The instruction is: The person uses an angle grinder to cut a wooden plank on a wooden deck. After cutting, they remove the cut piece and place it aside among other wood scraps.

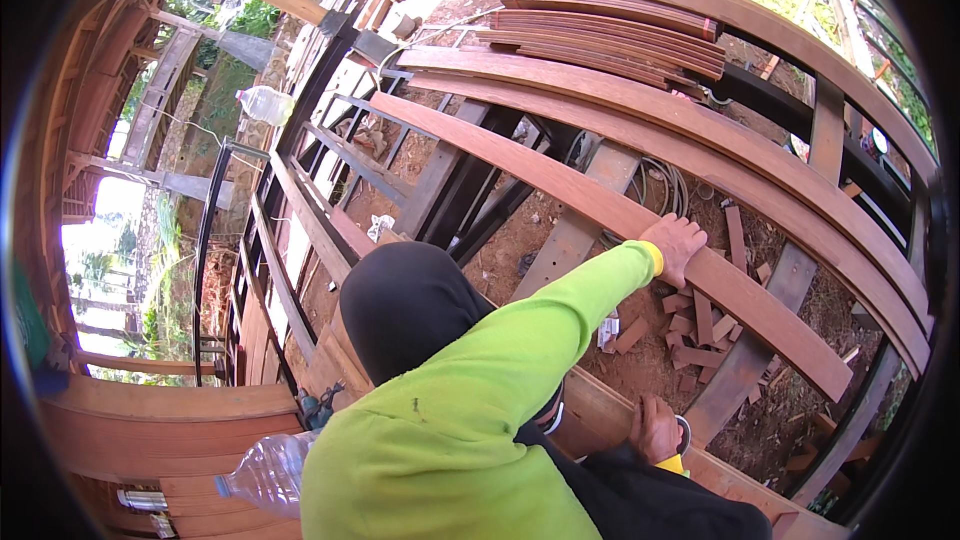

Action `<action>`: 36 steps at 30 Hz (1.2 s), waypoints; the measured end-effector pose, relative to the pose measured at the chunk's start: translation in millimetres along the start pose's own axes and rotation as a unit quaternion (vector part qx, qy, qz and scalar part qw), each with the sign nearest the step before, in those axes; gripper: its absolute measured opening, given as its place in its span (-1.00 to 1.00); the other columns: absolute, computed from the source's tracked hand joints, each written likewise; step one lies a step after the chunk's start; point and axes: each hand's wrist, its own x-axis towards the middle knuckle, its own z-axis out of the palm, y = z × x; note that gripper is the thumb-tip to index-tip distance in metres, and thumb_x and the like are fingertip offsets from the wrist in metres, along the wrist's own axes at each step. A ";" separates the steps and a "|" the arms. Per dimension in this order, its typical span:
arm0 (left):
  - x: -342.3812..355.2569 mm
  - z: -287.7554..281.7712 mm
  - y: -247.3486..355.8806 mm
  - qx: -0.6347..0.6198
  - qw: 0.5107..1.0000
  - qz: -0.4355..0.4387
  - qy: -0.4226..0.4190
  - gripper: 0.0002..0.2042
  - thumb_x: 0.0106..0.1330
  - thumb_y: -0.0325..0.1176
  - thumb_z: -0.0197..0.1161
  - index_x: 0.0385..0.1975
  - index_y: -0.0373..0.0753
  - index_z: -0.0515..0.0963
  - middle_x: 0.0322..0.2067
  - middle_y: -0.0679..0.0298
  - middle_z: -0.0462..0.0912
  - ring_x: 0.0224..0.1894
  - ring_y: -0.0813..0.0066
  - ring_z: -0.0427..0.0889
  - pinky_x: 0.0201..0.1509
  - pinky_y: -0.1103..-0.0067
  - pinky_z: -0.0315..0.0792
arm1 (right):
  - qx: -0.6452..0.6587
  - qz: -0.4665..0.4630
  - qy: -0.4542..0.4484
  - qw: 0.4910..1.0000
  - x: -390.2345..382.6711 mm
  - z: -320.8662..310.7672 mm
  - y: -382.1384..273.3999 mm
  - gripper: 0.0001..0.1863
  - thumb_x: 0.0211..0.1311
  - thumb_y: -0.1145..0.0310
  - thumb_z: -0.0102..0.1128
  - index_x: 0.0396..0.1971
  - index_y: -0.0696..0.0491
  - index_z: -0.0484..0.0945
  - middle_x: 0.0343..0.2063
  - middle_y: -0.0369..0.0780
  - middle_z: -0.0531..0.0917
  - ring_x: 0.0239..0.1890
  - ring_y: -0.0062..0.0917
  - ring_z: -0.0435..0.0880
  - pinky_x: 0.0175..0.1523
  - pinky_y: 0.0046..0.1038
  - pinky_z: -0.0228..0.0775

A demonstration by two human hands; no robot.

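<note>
My left hand [676,245], in a lime-green sleeve with a yellow cuff, reaches across and grips the edge of a long reddish-brown wooden plank [540,172]. The plank lies slantwise across dark metal beams [572,230]. Lower down, beside my dark-clothed leg [640,500], my right hand [655,428] is closed, with its forearm mostly hidden. A dark curved piece shows beside its wrist; what the fingers hold, if anything, I cannot make out. Bare soil with short wood offcuts [703,325] lies below the plank, between the beams.
More long planks [640,125] run along the far side, with a stack of thinner boards [610,35] behind. Coiled hose [660,185] lies beneath the frame. A large clear bottle [265,470] rests at the lower left, and a whitish plastic container [265,104] at the upper left. Gaps separate the beams.
</note>
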 end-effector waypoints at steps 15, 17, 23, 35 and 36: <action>2.4 4.1 -0.8 0.000 0.999 0.015 0.031 -0.30 -0.30 0.00 0.52 -0.09 -0.20 0.47 -0.16 0.16 0.54 -0.01 0.22 0.53 0.05 0.36 0.34 | 0.006 0.021 0.002 1.000 2.5 0.0 2.7 -0.77 0.17 0.46 0.21 -0.18 0.18 0.50 -0.31 0.00 0.62 -0.24 -0.06 0.63 -0.12 -0.16 0.48; 1.6 5.6 -2.9 -0.003 0.999 0.018 0.034 -0.30 -0.29 0.00 0.52 -0.09 -0.20 0.47 -0.16 0.16 0.54 -0.01 0.22 0.53 0.06 0.36 0.34 | 0.002 0.025 -0.007 1.000 1.9 2.0 5.5 -0.77 0.16 0.46 0.21 -0.18 0.18 0.50 -0.30 -0.01 0.62 -0.24 -0.08 0.63 -0.12 -0.17 0.48; 1.7 3.4 -2.0 -0.008 0.999 0.020 0.033 -0.31 -0.30 -0.04 0.53 -0.10 -0.21 0.46 -0.16 0.16 0.53 -0.02 0.21 0.52 0.08 0.35 0.33 | -0.004 0.032 -0.014 0.999 1.0 0.0 3.5 -0.75 0.16 0.45 0.21 -0.16 0.18 0.50 -0.30 -0.02 0.62 -0.23 -0.10 0.64 -0.12 -0.18 0.49; 2.9 2.9 -5.4 -0.017 0.998 0.030 0.045 -0.33 -0.28 -0.01 0.54 -0.15 -0.21 0.45 -0.18 0.15 0.53 -0.04 0.18 0.52 0.05 0.34 0.33 | -0.005 0.022 0.002 1.000 6.3 -6.2 -4.0 -0.84 0.19 0.42 0.19 -0.27 0.15 0.48 -0.38 -0.03 0.61 -0.30 -0.09 0.64 -0.16 -0.15 0.48; 4.1 3.6 -5.9 -0.013 0.999 0.029 0.042 -0.33 -0.28 -0.01 0.53 -0.15 -0.20 0.45 -0.19 0.15 0.53 -0.04 0.18 0.52 0.05 0.34 0.33 | -0.003 0.022 0.000 1.000 6.3 -5.9 -2.5 -0.85 0.20 0.42 0.19 -0.29 0.14 0.47 -0.39 -0.03 0.61 -0.31 -0.09 0.64 -0.17 -0.14 0.48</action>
